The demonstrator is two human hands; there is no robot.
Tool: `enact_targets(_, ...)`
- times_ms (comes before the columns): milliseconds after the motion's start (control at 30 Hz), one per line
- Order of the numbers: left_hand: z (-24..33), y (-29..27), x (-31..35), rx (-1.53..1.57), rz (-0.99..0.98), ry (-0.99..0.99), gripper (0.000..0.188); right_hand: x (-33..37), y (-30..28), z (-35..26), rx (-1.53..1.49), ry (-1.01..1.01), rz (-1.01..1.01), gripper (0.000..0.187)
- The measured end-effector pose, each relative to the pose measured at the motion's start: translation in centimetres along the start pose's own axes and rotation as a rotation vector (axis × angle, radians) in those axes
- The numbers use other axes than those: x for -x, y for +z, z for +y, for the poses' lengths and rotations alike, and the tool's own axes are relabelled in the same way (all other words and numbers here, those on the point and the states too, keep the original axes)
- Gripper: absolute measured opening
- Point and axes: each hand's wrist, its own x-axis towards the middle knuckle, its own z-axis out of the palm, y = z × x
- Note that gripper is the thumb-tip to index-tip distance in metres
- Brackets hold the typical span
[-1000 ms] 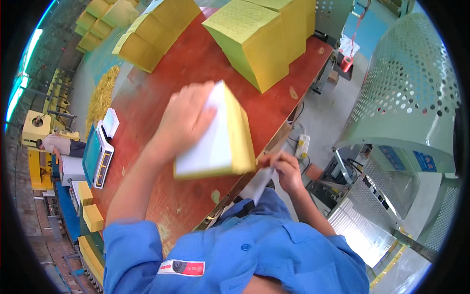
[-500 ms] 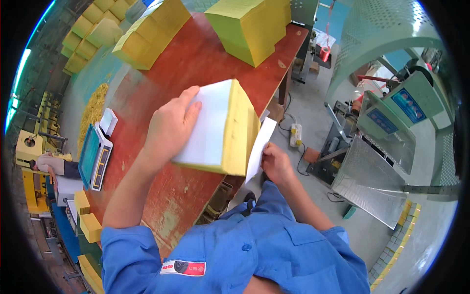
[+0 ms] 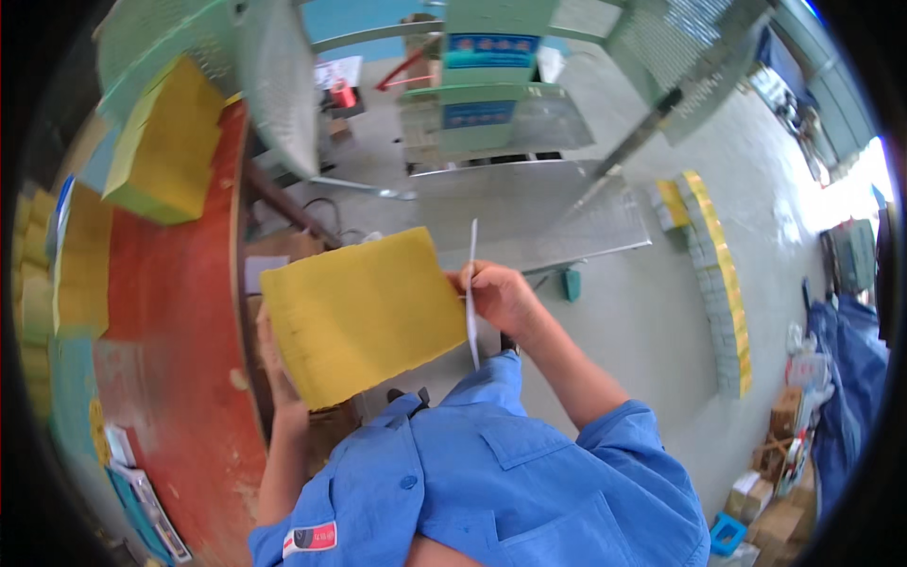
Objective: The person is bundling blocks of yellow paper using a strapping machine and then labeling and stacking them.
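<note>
A thick block of yellow paper (image 3: 364, 317) is held up in front of my body, past the table's right edge, its broad yellow face showing. My left hand (image 3: 280, 370) grips its left side; the block covers part of the fingers. At the block's right end stands a thin white sheet (image 3: 472, 331), seen almost edge-on. The fingers of my right hand (image 3: 503, 298) are pinched on that sheet close to the yellow block. Whether the sheet touches the block cannot be made out clearly.
The red table (image 3: 175, 350) runs along my left, bearing a yellow paper stack (image 3: 170, 146), another stack (image 3: 83, 265) and a scale (image 3: 146, 510). Ahead stands a green machine with a metal plate (image 3: 539, 213). Wrapped packs (image 3: 720, 293) line the floor at right, near cardboard boxes (image 3: 779, 524).
My view has turned right, toward the machine. The block has come off over the table's edge and been turned, its yellow face now showing instead of the white one. Both hands keep their holds.
</note>
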Motion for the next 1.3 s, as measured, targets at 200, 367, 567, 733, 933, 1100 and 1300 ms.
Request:
enact_targets(200,-10.2,21.1,-4.5,0.353,-0.176,-0.123,0.040,5.0,-18.8,-11.9,-0.055,-0.040,0.206,0.023)
enact_targets(367,-19.1,32.0,-6.3,0.366,-0.036,-0.177,0.043,4.0,-28.3,-21.6,-0.109,0.046,0.131,0.029)
enact_targets(567,-17.4,38.7,-8.1,0.517,0.087,-0.347,0.047,0.4,-34.7,-26.2,-0.222,0.203,0.180,0.005)
enact_targets(733,-18.5,38.1,-7.5,-0.579,0.071,0.024,0.045,-1.8,-38.9,-25.5,-0.233,0.262,0.128,0.026)
enact_targets(933,-18.6,36.8,-6.4,0.123,0.196,-0.315,0.036,-0.8,-35.6,-24.7,0.239,0.139,0.399,0.036)
enact_targets(1100,-17.4,37.1,-6.7,-0.053,0.167,-0.318,0.037,-1.0,-36.2,-21.9,0.588,-0.272,0.411,0.046)
enact_targets(1300,-14.8,37.5,-7.1,0.409,0.128,-0.595,0.056,-0.3,-36.5,-20.9,0.887,-0.330,0.511,0.035)
